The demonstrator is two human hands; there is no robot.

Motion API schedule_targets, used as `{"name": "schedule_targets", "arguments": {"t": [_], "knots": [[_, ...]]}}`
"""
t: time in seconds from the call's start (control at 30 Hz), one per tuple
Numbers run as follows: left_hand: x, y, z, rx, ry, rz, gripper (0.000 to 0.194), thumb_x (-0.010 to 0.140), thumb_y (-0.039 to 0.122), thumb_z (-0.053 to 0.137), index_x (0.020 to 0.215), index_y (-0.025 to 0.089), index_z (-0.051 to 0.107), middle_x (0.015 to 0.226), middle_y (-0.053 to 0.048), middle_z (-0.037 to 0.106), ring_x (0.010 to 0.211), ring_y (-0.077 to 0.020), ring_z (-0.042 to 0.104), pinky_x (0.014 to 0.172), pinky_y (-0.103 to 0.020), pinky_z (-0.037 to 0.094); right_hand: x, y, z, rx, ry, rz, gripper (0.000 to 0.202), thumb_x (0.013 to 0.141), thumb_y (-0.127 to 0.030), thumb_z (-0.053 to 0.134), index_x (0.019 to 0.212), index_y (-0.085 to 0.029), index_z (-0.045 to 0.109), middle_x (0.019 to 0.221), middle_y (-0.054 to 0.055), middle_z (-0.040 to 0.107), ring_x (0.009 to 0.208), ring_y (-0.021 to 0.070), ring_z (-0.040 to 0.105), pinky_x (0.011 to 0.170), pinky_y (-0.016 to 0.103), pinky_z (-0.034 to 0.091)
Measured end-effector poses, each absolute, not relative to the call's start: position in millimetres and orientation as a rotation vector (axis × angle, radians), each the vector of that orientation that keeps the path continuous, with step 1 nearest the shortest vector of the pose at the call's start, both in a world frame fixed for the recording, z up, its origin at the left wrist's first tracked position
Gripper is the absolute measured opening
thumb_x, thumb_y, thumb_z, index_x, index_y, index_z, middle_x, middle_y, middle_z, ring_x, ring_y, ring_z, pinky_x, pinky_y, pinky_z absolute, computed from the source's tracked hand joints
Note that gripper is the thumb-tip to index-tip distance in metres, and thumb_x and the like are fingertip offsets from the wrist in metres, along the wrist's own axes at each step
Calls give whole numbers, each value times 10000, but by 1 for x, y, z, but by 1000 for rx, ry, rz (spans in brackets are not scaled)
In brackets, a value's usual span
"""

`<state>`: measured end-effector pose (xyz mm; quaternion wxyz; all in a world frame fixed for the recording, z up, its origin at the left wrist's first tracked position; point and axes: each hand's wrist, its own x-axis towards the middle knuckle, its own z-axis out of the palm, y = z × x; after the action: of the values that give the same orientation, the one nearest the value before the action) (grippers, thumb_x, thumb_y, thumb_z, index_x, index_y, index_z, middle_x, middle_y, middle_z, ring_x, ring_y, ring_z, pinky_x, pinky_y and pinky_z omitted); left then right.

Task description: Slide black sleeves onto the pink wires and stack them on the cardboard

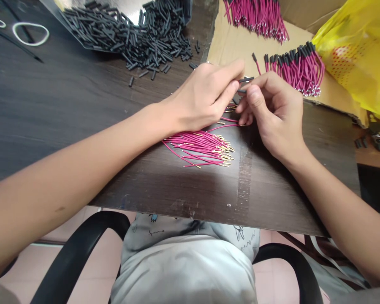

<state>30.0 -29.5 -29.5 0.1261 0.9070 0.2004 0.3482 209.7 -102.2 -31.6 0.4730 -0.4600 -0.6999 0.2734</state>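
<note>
My left hand (209,90) reaches over the table with thumb and forefinger pinched on a small black tube (247,79). Facing it, my right hand (275,107) has its thumb and forefinger closed on a second black tube (242,90); its other fingers curl below. The fingertips of both hands nearly meet, and whether a wire runs inside either tube is hidden. Beneath my left wrist lies a bundle of magenta wires (199,145) with gold pin ends pointing right. A few loose wires (224,126) reach under my hands.
A tray (58,19) heaped with black tubes (152,38) stands at the back, some spilled out. On cardboard (224,40) lie wires with black tubes fitted (296,67) and bare-ended wires (259,19). A yellow bag (361,55) sits right; a white band (31,33) lies left.
</note>
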Motion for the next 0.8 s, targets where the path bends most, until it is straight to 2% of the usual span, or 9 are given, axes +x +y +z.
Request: {"name": "schedule_targets", "arguments": {"t": [0.27,0.43,0.57,0.8], "knots": [[31,-32,-29,2664,646,996,200,981,206,377,881,167,545,655,-11,539,637,-174,621,635,-294,390,210,-104,-31,-1130,-1740,674,240,1050,-455,532,924,-256,579,749,-46,628,567,114,594,517,275,467],[32,-33,-28,2684,674,974,224,983,205,352,890,158,550,654,-9,530,634,-167,616,639,-293,383,210,-103,-31,-1176,-1735,678,259,1021,-517,557,908,-286,588,761,-22,653,574,151,608,522,312,483],[32,-32,-29,2677,677,988,231,977,216,361,875,166,562,635,-13,528,616,-174,608,623,-302,379,210,-104,-31,-1158,-1727,695,245,1019,-507,558,912,-291,599,768,-8,653,584,178,610,530,341,476],[32,-31,-30,2665,672,1001,228,966,216,382,873,170,585,625,-15,541,609,-175,606,627,-308,388,210,-102,-32,-1229,-1744,672,334,989,-617,541,919,-296,599,774,-4,663,604,168,625,558,319,520]]}}
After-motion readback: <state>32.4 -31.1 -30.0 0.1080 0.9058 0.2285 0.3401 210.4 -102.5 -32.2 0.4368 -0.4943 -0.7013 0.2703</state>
